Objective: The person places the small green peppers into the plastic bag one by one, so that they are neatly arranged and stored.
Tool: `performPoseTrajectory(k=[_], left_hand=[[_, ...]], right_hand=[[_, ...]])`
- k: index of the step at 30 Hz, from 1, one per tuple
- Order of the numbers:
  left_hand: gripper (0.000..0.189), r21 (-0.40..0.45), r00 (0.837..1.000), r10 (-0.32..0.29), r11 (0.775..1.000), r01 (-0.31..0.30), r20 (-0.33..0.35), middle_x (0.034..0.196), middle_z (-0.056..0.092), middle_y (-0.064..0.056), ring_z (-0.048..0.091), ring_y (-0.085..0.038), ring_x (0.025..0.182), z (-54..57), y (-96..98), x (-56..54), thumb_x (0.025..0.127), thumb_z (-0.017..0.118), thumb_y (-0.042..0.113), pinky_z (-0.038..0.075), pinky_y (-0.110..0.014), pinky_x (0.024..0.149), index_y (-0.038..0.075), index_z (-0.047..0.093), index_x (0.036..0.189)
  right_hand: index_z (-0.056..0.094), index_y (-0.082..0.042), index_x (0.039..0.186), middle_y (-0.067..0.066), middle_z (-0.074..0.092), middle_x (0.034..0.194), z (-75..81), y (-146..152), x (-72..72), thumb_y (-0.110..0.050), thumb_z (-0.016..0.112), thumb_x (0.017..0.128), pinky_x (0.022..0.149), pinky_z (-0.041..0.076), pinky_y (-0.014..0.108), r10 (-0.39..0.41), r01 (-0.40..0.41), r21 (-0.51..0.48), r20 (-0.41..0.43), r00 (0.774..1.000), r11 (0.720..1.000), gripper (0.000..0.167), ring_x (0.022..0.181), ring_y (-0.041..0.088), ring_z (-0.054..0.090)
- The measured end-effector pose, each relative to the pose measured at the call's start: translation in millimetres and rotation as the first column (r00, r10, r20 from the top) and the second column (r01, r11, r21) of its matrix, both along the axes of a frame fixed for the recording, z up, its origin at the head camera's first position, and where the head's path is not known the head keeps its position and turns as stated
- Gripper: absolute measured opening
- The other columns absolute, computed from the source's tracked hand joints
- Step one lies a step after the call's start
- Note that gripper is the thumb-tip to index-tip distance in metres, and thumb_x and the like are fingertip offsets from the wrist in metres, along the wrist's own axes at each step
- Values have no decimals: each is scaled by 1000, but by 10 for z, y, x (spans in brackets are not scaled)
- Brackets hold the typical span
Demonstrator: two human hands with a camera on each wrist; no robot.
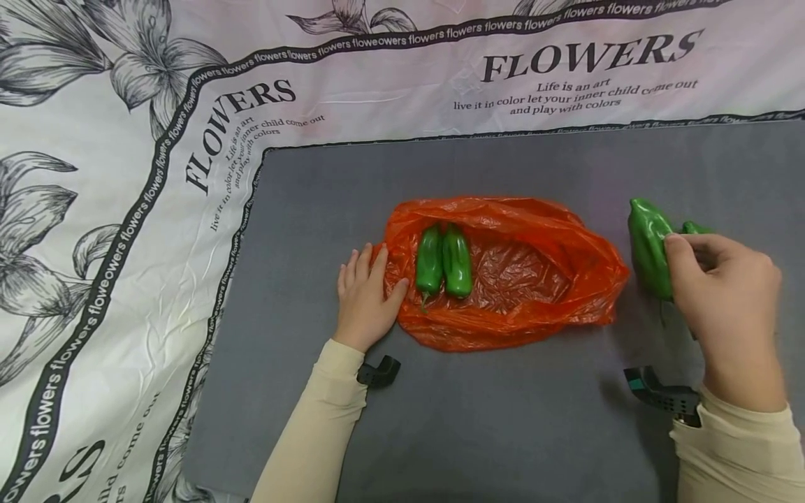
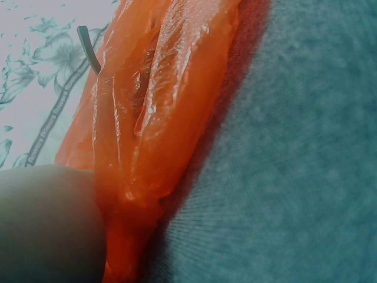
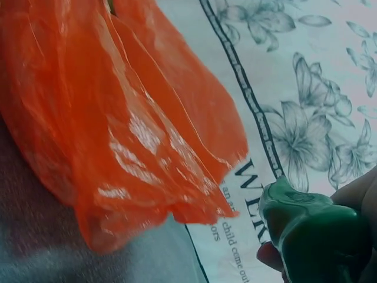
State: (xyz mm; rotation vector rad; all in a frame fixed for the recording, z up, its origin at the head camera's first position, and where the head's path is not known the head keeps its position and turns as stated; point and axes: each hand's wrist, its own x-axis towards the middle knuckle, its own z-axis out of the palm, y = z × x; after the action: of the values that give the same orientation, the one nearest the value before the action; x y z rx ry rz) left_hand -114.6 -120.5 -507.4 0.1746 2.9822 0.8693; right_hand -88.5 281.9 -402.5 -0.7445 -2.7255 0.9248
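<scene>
An orange-red plastic bag (image 1: 503,328) lies with its mouth spread wide on the grey surface. Two green peppers (image 1: 430,262) rest side by side in its left part. My left hand (image 1: 367,297) touches the bag's left edge, fingers fairly straight and thumb on the rim. To the right of the bag, my right hand (image 1: 732,307) grips another green pepper (image 1: 649,248) between thumb and fingers; the right wrist view shows this pepper (image 3: 318,236) up close. A second green tip (image 1: 694,228) shows behind that hand, mostly hidden, so whether it is held I cannot tell.
Grey cloth (image 1: 503,419) covers the work area. Beyond it, at the back and left, runs a white tablecloth (image 1: 402,84) with black flower drawings and lettering. Dark straps (image 1: 663,398) sit at both wrists, over cream sleeves.
</scene>
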Motion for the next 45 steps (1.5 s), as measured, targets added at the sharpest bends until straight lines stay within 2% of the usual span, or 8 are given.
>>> performPoseTrajectory(k=[2, 4, 6, 8, 12, 18, 28, 45], left_hand=[[71, 2, 1000, 0, 1000, 0, 0, 170, 26, -22, 13, -43, 160, -1, -4, 1, 105, 61, 42, 2, -62, 127, 7, 39, 163], [71, 1, 1000, 1, 1000, -1, -2, 170, 26, -22, 13, -43, 160, -1, -7, 0, 105, 61, 41, 2, -62, 127, 7, 39, 163], [71, 1, 1000, 0, 1000, 0, -5, 170, 27, -22, 13, -43, 159, 0, -8, -2, 105, 61, 41, 2, -62, 127, 7, 39, 163], [71, 2, 1000, 0, 1000, 0, -6, 170, 26, -22, 13, -43, 159, 3, -8, -1, 105, 61, 41, 2, -62, 127, 7, 39, 163], [71, 5, 1000, -4, 1000, 4, -2, 170, 26, -21, 13, -43, 160, 9, -10, 2, 105, 60, 42, 2, -62, 127, 7, 38, 163], [72, 7, 1000, -3, 1000, 3, -3, 170, 26, -21, 12, -43, 160, 8, -21, 6, 105, 61, 42, 2, -62, 127, 7, 38, 163], [71, 7, 1000, -2, 1000, 2, 10, 171, 26, -20, 12, -42, 160, 4, -17, 6, 106, 60, 42, 1, -61, 127, 9, 37, 164], [72, 7, 1000, -9, 1000, 9, 4, 171, 26, -21, 12, -42, 160, 3, -17, 3, 104, 61, 42, 1, -61, 127, 9, 38, 164]], right_hand=[[74, -2, 130, 6, 77, 102, 2, -35, -3, -42, 52, 105, 53, 34, 4, 0, 1, -17, 9, 1000, 1000, 53, 65, -17, 39], [75, -4, 129, -18, 71, 82, 4, -60, -9, -43, 54, 103, 53, 36, 3, -7, 7, -32, 11, 1000, 999, 52, 64, -18, 42], [76, -6, 129, -24, 65, 79, 11, -90, -10, -45, 56, 102, 53, 38, 4, -11, 12, -51, 16, 1000, 999, 51, 63, -18, 44], [75, -6, 131, -16, 73, 85, 23, -123, -2, -46, 57, 103, 51, 39, 4, -3, 5, -58, 30, 1000, 998, 52, 62, -19, 44], [71, -3, 136, 26, 72, 124, 58, -193, 26, -46, 56, 104, 48, 39, 5, 29, -26, -63, 56, 998, 998, 55, 63, -20, 42], [71, 0, 135, 29, 71, 125, 102, -255, 22, -49, 56, 104, 48, 39, 7, 84, -82, -46, 57, 995, 996, 59, 62, -22, 41], [78, 2, 116, 26, 77, 103, 83, -324, 8, -46, 64, 102, 52, 44, 15, 265, -266, -56, -20, 964, 962, 52, 59, -17, 55], [81, 2, 101, 21, 78, 89, 27, -752, -98, -33, 71, 100, 62, 39, 8, 367, -372, 11, -193, 910, 928, 36, 63, -24, 47]])
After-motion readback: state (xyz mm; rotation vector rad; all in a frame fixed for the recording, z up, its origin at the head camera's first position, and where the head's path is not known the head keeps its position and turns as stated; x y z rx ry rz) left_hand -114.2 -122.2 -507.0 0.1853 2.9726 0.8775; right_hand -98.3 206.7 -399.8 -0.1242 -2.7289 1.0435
